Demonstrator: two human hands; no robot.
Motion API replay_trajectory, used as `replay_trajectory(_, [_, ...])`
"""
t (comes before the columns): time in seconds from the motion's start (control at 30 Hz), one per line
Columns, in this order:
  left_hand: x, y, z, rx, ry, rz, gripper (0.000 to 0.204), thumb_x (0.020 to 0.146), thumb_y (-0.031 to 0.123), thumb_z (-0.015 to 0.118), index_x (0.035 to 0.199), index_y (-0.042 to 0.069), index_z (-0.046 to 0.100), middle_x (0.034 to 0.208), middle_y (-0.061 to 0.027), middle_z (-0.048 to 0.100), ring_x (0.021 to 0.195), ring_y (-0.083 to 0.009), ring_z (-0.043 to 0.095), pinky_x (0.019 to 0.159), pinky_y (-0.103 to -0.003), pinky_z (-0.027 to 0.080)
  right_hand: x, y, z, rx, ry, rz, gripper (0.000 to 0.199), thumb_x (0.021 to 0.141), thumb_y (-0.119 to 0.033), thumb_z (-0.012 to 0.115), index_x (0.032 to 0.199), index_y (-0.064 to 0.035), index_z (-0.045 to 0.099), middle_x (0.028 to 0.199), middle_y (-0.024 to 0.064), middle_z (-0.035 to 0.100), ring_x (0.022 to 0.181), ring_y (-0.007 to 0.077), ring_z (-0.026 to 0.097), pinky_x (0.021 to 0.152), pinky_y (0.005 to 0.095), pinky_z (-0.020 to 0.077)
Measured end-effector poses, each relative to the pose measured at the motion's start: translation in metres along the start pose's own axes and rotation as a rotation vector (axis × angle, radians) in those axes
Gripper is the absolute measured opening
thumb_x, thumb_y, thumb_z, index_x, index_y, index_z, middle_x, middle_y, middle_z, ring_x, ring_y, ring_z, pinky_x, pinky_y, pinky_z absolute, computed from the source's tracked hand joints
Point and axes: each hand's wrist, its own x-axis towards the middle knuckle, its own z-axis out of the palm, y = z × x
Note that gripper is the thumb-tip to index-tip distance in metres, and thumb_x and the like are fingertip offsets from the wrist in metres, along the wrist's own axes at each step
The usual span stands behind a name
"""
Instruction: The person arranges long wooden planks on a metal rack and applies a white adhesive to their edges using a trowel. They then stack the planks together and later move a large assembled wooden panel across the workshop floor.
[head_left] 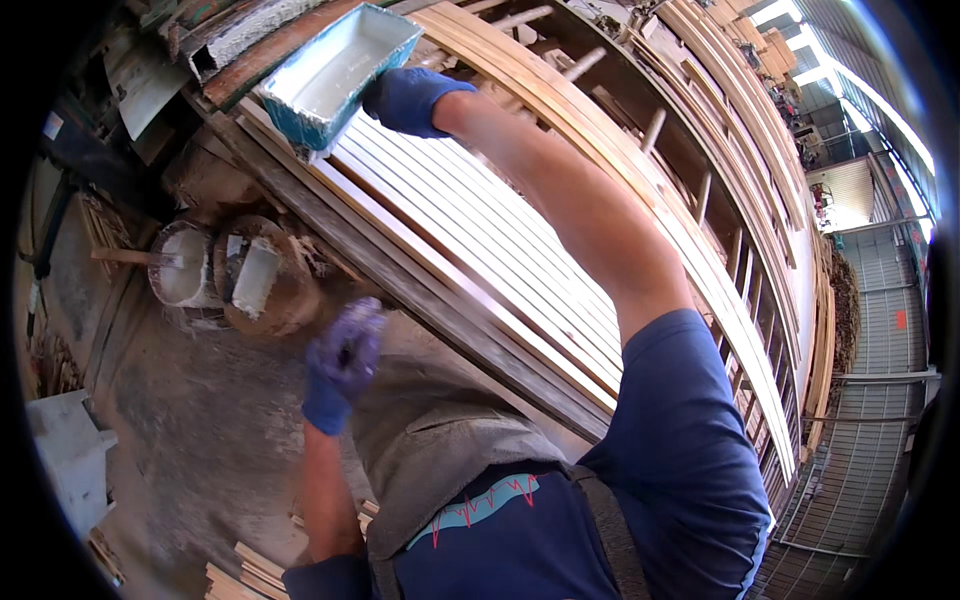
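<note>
A blue rectangular paint tray (345, 65), its inside coated white, is tilted over the far left end of a row of wooden strips. My right hand (410, 100), in a blue glove, reaches far forward and grips the tray at its right side; its fingertips are partly hidden. Beneath my right arm lie long, narrow strips (470, 215) with white faces, side by side. My left hand (345, 350), in a stained blue-purple glove, hangs low beside the dark wooden rail, touching nothing I can see. Motion smears its fingers.
Two paint-crusted buckets stand on the floor at left: one bucket (185, 265) has a wooden stick in it, the other bucket (268, 275) a pale block-like piece. Bare wooden strips (560, 95) lie beyond the white ones, near a rack (735, 250). A grey box-like object (70, 455) sits at lower left.
</note>
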Motion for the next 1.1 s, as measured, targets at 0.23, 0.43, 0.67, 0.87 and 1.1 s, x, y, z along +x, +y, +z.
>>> replay_trajectory(0.23, [-0.010,0.281,0.143,-0.276,-0.412,0.519,0.043,0.092,0.034,0.064,0.124,0.007,0.059,0.096,-0.0093,0.067,0.085,-0.0267,0.066,0.084,-0.044,0.052,-0.293,0.036,0.008,0.175,-0.088,0.135,0.029,0.097,-0.024,0.050,0.107,-0.0011,0.065,0.102,0.0229,0.069,0.096,0.0379,0.067,0.084,0.0460,0.0537])
replay_trajectory(0.43, [-0.068,0.460,0.232,-0.228,-0.101,0.853,0.035,0.092,0.037,0.064,0.109,0.006,0.064,0.077,-0.0078,0.063,0.068,-0.0232,0.064,0.076,-0.043,0.053,-0.614,0.058,0.017,0.177,-0.175,0.340,0.018,0.088,-0.008,0.056,0.100,-0.0043,0.068,0.086,0.0227,0.069,0.083,0.0395,0.067,0.073,0.0452,0.0533])
replay_trajectory(0.67, [-0.195,0.576,0.347,-0.224,-0.133,0.882,0.036,0.092,0.037,0.064,0.110,0.006,0.064,0.078,-0.0079,0.064,0.070,-0.0234,0.064,0.076,-0.044,0.053,-0.758,0.076,0.024,0.202,-0.076,0.297,0.018,0.092,-0.012,0.055,0.104,-0.0045,0.066,0.090,0.0190,0.070,0.080,0.0327,0.068,0.073,0.0445,0.0547])
replay_trajectory(0.87, [-0.300,0.674,0.493,-0.217,-0.159,0.875,0.036,0.092,0.037,0.064,0.112,0.007,0.064,0.078,-0.0080,0.065,0.071,-0.0235,0.065,0.076,-0.044,0.054,-0.816,0.070,0.040,0.132,0.082,0.249,0.026,0.092,-0.023,0.053,0.102,-0.0079,0.071,0.096,0.0208,0.071,0.088,0.0359,0.069,0.075,0.0434,0.0547])
replay_trajectory(1.1, [-0.413,0.804,0.631,-0.203,-0.147,0.858,0.037,0.092,0.037,0.063,0.113,0.007,0.064,0.079,-0.0081,0.065,0.072,-0.0236,0.066,0.076,-0.044,0.054,-1.113,0.095,0.038,0.308,-0.149,0.333,0.023,0.097,-0.017,0.050,0.108,-0.0051,0.067,0.087,0.0204,0.069,0.082,0.0307,0.069,0.075,0.0446,0.0563])
